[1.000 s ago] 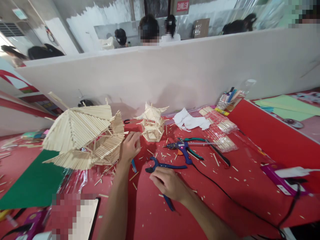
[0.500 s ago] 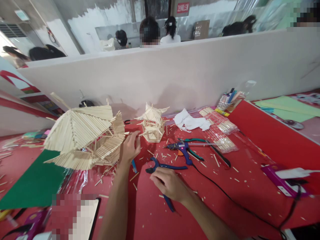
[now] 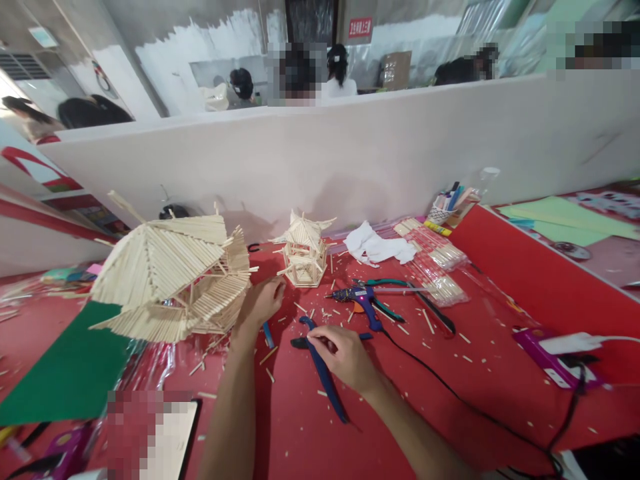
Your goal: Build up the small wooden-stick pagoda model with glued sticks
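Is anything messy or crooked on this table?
Yes. Little stick bits lie scattered all over the red table, around the left hand, the right hand and the blue pliers. The big stick house looks tipped to one side, its roof tilted.

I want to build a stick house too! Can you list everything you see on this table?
large pale wooden-stick pavilion model: 1, pale wood, left of the table
small pale wooden-stick pavilion model: 1, pale wood, middle back
blue-handled metal pliers: 1, blue, under right hand
blue plastic glue gun: 1, blue, right of pliers
teal-handled metal cutters: 1, teal, behind glue gun
crumpled white cloth: 1, white, back
clear packets of wooden sticks: several, pale, right back
green flat sheet: 1, green, far left
red table cover: 1, red, under everything
left hand: 1, bare, beside large model
right hand: 1, bare, fingers curled on pliers
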Tool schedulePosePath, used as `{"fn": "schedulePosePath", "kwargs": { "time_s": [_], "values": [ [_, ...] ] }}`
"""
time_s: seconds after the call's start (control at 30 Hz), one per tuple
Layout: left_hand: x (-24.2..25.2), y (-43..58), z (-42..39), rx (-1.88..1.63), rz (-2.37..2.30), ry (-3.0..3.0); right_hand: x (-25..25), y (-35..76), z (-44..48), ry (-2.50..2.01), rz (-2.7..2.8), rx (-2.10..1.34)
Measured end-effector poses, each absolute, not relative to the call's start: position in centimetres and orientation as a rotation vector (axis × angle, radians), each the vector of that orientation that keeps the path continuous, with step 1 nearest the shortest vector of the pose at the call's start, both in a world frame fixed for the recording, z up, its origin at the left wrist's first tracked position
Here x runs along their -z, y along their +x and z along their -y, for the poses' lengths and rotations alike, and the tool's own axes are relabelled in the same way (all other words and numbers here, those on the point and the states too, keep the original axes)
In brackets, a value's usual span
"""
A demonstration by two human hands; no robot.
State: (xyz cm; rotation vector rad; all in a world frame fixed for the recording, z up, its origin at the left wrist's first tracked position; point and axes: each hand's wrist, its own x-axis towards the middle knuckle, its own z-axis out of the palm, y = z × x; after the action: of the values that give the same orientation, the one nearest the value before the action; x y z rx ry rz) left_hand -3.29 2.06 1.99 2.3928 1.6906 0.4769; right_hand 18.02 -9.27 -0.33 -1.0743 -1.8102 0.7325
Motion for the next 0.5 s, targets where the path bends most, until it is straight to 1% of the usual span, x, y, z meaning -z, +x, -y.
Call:
{"fn": "schedulePosePath", "kwargs": {
  "time_s": [0.13, 0.37, 0.5],
  "values": [
    [-1.5, -3.7, -2.2, -0.527, -1.573, 2.380, 0.5, 18.5, 8.8, -1.136, 1.771, -0.689],
    [0.8, -3.7, -2.9, -0.370, -1.291, 2.368, 1.1, 19.1, 7.9, -1.160, 1.702, -0.651],
    [1.3, -2.9, -3.1, -0.316, -1.257, 2.423, 1.4, 19.5, 7.4, -1.142, 1.702, -0.606]
  ]
}}
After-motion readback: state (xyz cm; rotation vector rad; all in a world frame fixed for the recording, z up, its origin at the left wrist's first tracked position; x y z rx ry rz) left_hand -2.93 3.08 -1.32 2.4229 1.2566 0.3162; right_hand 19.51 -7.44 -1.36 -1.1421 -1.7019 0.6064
